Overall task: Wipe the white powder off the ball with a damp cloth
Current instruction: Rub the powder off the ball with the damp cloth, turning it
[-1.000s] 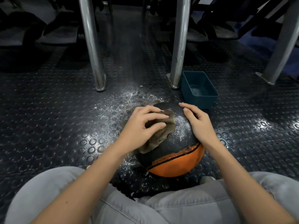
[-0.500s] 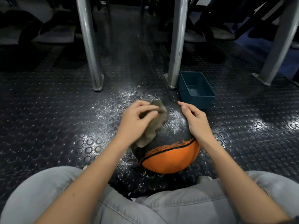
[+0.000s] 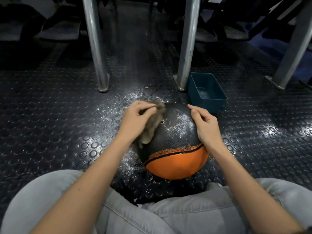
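2 hands flank the ball (image 3: 175, 132): left hand (image 3: 135, 120) grips the cloth (image 3: 151, 129) against its left side, right hand (image 3: 205, 125) rests loosely opposite.

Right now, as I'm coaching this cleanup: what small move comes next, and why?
Probably sweep the cloth in the left hand rightward across the black top of the basketball: white powder shows there, beside the steadying right hand.

The scene was dim, with overhead light glinting off the studded floor (image 3: 270, 132) and the ball's (image 3: 175, 130) dark top, while the background sank into shadow, the cloth (image 3: 150, 130) smeared with motion blur, and the posts (image 3: 95, 48) leaned with wide-angle distortion.
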